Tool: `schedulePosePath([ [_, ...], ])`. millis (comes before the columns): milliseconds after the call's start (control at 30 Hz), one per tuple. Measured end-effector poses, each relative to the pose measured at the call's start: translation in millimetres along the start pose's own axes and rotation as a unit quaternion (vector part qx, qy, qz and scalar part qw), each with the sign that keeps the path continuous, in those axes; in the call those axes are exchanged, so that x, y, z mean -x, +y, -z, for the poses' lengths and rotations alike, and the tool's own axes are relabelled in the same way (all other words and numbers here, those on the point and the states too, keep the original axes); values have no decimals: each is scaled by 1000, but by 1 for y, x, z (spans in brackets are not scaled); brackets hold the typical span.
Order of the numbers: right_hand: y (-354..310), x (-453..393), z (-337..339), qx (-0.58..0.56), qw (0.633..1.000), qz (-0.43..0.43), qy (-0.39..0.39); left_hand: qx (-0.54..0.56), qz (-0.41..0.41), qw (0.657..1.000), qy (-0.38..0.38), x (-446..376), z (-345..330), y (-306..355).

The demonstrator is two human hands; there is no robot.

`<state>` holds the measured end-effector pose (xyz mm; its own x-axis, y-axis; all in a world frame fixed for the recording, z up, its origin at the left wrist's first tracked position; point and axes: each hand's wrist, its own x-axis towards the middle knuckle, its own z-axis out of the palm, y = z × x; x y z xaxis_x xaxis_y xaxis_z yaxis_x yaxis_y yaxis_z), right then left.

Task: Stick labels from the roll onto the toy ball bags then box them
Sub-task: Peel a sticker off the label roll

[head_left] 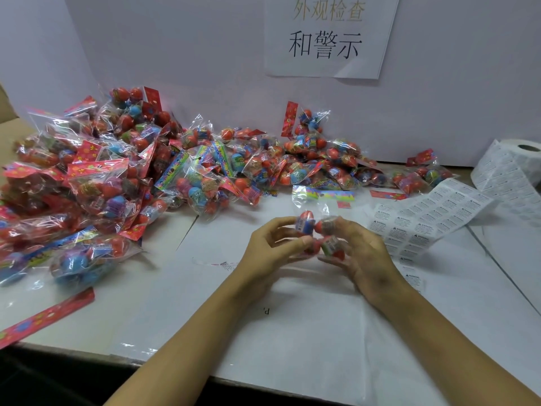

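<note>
Gripped between left hand (270, 247) and right hand (355, 253) above the white table (322, 332) — a crinkly clear bag (317, 230) of round balls. Beyond, glossy heaped bags (117, 177); far right — papery label roll (510, 168), strip unspooled.

Packing workstation: heaped toy ball bags (117, 171), label roll (509, 168), posted sign (328, 36).

Both hands grip one bag (317, 230) of balls: left hand (273, 247), right hand (361, 253). The label strip (424, 221) lies just right of the right hand, leading to the roll (509, 168). A pile (117, 171) of bags spreads left of the left hand.
</note>
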<state>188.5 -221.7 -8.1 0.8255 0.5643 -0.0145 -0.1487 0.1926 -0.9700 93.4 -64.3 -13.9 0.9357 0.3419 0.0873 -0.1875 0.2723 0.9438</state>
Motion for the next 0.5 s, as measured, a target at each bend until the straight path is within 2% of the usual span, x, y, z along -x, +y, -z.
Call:
schedulePosePath([
  [167,2,4,-1,48,998,30,-15,55,0,997,59,-5,7,5],
  [367,2,2,1,35,999,36,-15,54,31,998,19,-4,6,3],
  [500,2,2,-1,25,999,35,6,33,21,999,8,-4,6,1],
])
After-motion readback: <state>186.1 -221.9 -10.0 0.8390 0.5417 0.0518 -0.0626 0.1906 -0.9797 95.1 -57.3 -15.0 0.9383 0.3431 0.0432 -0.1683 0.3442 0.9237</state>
